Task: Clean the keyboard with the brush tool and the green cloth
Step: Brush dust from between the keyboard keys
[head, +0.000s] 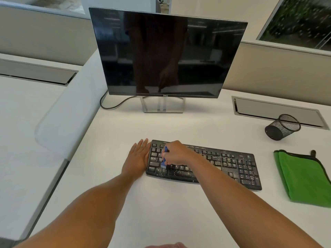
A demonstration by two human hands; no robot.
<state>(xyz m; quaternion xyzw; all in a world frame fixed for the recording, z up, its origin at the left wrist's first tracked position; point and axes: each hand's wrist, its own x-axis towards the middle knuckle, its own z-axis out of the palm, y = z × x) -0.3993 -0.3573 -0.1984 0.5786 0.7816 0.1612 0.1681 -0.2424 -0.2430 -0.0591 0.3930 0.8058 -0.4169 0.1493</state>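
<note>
A black keyboard (232, 165) lies on the white desk, sprinkled with pale crumbs over its middle and right keys. My right hand (176, 153) grips a blue brush tool (164, 158) and holds its bristles down on the left keys. My left hand (138, 156) lies flat on the desk with straight fingers, pressed against the keyboard's left edge. A folded green cloth (304, 178) with a dark trim lies on the desk to the right of the keyboard, untouched.
A dark Dell monitor (166, 54) on a metal stand sits behind the keyboard, its cable trailing left. A black mesh pen cup (282, 127) lies tipped over at the right, by a cable hatch (279, 111). A partition runs along the desk's left side.
</note>
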